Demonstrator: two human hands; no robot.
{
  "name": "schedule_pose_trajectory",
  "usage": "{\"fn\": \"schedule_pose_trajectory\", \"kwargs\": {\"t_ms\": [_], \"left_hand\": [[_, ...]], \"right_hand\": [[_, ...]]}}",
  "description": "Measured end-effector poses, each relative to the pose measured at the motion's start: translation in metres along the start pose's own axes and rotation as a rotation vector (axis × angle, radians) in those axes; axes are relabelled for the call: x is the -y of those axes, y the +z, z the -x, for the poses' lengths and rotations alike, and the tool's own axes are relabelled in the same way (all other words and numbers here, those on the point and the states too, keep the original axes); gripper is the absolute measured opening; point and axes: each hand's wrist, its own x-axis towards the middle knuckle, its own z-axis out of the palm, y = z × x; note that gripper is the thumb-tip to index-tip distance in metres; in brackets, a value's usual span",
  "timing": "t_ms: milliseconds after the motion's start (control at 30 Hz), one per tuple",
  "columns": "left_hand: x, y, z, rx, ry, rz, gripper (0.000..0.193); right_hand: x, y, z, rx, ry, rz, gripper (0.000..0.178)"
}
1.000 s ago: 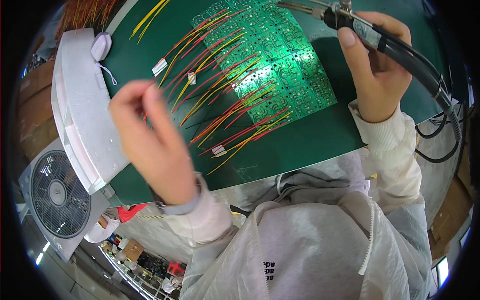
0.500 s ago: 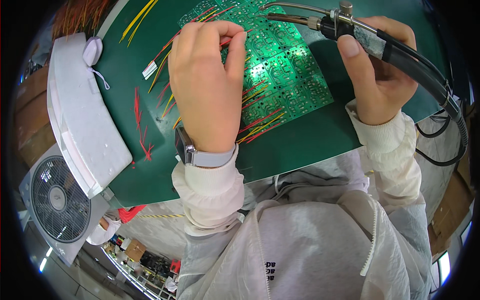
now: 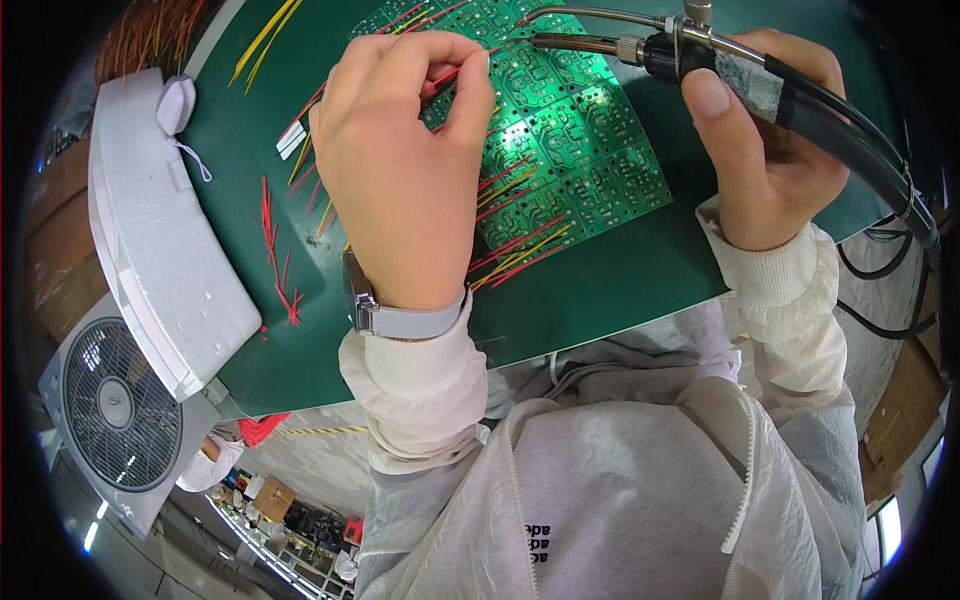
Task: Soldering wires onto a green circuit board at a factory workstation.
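Over from the counter's (image 3: 570, 290) left part, the left hand (image 3: 400, 170) has moved to the green circuit board (image 3: 580, 135), pinching a red wire (image 3: 494, 49) above it. The right hand (image 3: 765, 150) grips a soldering iron (image 3: 665, 55), tip near the wire's end. The board lies flat on the counter.

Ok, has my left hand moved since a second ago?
Yes. Judged against the white block, your left hand has moved right and farther up the table, and now reaches over the green circuit board.
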Motion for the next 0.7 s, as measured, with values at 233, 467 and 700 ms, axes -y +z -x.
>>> {"fn": "schedule_pose_trajectory", "kwargs": {"t_ms": [233, 467, 700], "left_hand": [[0.0002, 0.0008, -0.0009, -0.007, 0.001, 0.003, 0.007], [-0.0004, -0.0013, -0.0017, 0.014, 0.046, -0.069, 0.008], [-0.0011, -0.0017, -0.002, 0.013, 0.052, -0.092, 0.008]], "right_hand": [[0.0037, 0.0001, -0.0012, -0.011, 0.025, 0.07, 0.03], [0.0032, 0.0004, -0.0013, -0.001, 0.025, 0.034, 0.03], [0.0036, 0.0012, -0.0004, -0.01, 0.033, 0.058, 0.03]]}}
